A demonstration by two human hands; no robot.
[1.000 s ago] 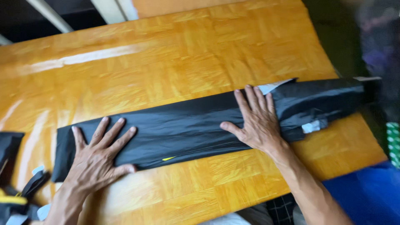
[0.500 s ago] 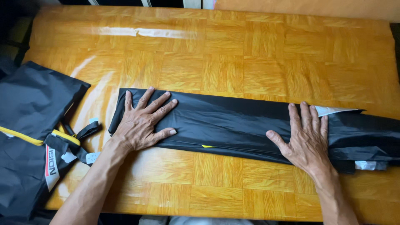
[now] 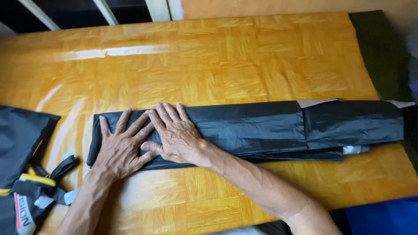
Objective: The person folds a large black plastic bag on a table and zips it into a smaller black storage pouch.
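The right hand point(image 3: 176, 135) has slid beside the left hand point(image 3: 119, 146), both flat, open on the folded black fabric point(image 3: 261, 126).

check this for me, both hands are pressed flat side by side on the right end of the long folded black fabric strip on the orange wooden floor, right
Not quite. The head view shows the left hand and right hand pressed flat side by side on the left end of the long folded black fabric strip, not the right end. It does lie on the orange wooden floor.
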